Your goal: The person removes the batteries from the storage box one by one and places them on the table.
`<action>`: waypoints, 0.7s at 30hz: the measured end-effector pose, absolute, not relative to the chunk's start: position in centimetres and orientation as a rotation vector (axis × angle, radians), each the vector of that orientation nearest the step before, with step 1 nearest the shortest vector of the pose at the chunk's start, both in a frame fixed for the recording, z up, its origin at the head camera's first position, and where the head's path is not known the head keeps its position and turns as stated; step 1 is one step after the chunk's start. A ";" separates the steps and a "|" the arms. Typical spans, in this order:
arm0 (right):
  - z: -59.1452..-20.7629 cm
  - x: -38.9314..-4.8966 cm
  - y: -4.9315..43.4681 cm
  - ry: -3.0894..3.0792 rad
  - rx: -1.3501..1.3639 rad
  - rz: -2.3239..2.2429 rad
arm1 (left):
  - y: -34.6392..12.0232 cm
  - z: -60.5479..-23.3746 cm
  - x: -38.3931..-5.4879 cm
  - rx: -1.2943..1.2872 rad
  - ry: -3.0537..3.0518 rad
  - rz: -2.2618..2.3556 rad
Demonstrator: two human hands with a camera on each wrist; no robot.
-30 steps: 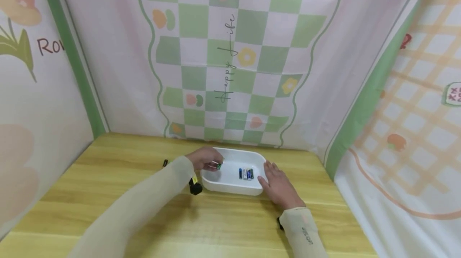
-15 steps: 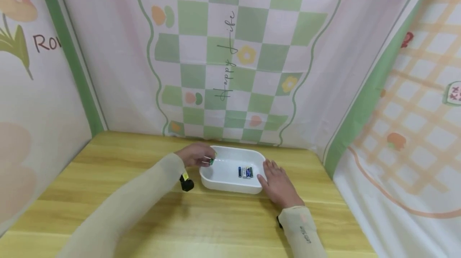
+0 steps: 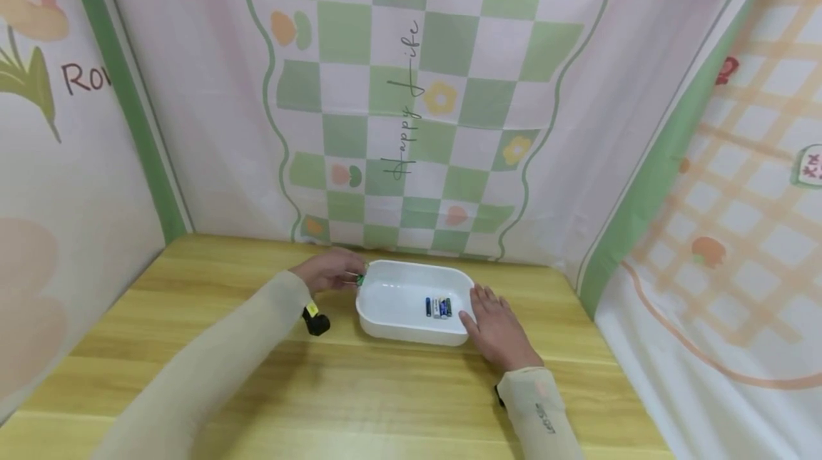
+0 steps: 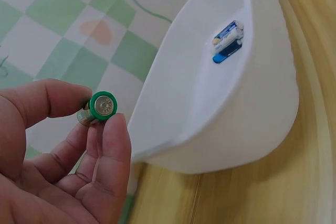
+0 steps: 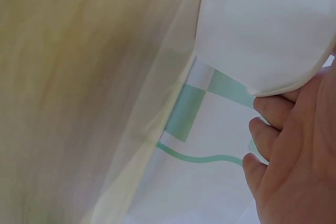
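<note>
My left hand (image 3: 332, 269) pinches a green-ringed battery (image 4: 102, 106) between thumb and fingers. It is just outside the left end of a white tray (image 3: 398, 337), and the battery's flat metal end shows in the left wrist view. Inside the tray, toward its right end, several batteries (image 3: 439, 308) lie side by side, blue and silver. My right hand (image 3: 497, 328) rests on the tray's right end, its thumb at the rim. In the right wrist view, loosely extended fingers (image 5: 273, 113) lie at the tray's outer side; the thumb is hidden there.
The tray stands on a wood-grain table (image 3: 385, 403), near its back edge. A green-and-white checked curtain (image 3: 411, 125) hangs behind, with printed cloth on both sides. A small black camera (image 3: 316, 321) is strapped at my left wrist.
My left hand has moved left with the battery, from over the tray's inside to beyond its left rim. The right hand and the batteries in the tray stay put.
</note>
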State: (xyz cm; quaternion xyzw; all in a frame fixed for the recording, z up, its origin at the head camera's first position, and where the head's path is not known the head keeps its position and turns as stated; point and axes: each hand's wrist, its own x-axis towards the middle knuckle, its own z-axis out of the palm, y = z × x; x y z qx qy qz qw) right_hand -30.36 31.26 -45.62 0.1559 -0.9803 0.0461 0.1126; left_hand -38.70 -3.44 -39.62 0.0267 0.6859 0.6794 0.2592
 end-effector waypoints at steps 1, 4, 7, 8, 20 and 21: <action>-45.6 -30.3 31.3 -2.878 0.458 0.137 | -3.8 -39.6 -38.8 0.063 1.848 1.853; -45.5 -30.2 31.3 -2.882 0.452 0.145 | -4.7 -39.6 -38.8 0.043 1.840 1.874; -45.5 -30.2 31.3 -2.886 0.446 0.140 | -5.7 -39.7 -38.9 0.021 1.811 1.888; -45.5 -30.2 31.3 -2.886 0.447 0.138 | -6.0 -39.8 -38.9 0.020 1.811 1.887; -45.8 -30.3 31.2 -2.867 0.431 0.102 | -10.7 -40.7 -39.0 -0.012 1.825 1.917; -45.8 -30.3 31.2 -2.867 0.431 0.102 | -11.1 -40.7 -38.9 -0.010 1.819 1.925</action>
